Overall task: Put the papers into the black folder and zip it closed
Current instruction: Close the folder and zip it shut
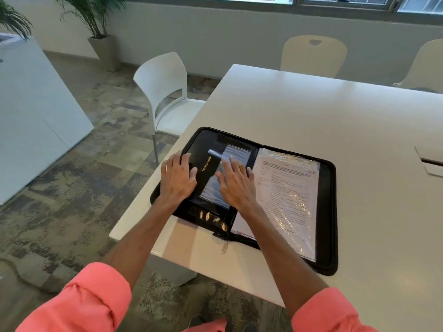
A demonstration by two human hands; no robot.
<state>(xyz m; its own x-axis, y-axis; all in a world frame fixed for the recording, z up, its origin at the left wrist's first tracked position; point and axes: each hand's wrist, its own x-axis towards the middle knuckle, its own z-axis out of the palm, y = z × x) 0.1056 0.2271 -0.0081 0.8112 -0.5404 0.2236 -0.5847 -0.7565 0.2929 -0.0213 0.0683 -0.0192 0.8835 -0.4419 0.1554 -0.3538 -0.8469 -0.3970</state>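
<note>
The black folder (329, 212) lies open flat near the left corner of the white table (323, 116). Its right half holds printed papers (290, 195) in shiny plastic sleeves. Its left half carries a black pocket with gold lettering and a clear pocket (237, 152). My left hand (177, 178) rests flat on the folder's left half by its outer edge, fingers apart. My right hand (236, 184) lies flat on the clear pocket beside the spine, fingers spread, holding nothing. A metal zip pull (224, 248) hangs off the folder's near edge onto the table.
A white chair (165, 92) stands at the table's left end, and two cream chairs (314, 56) at the far side. A cable hatch (431, 161) is set into the table at the right. A white cabinet (31, 111) and potted plants (100, 32) stand at the left.
</note>
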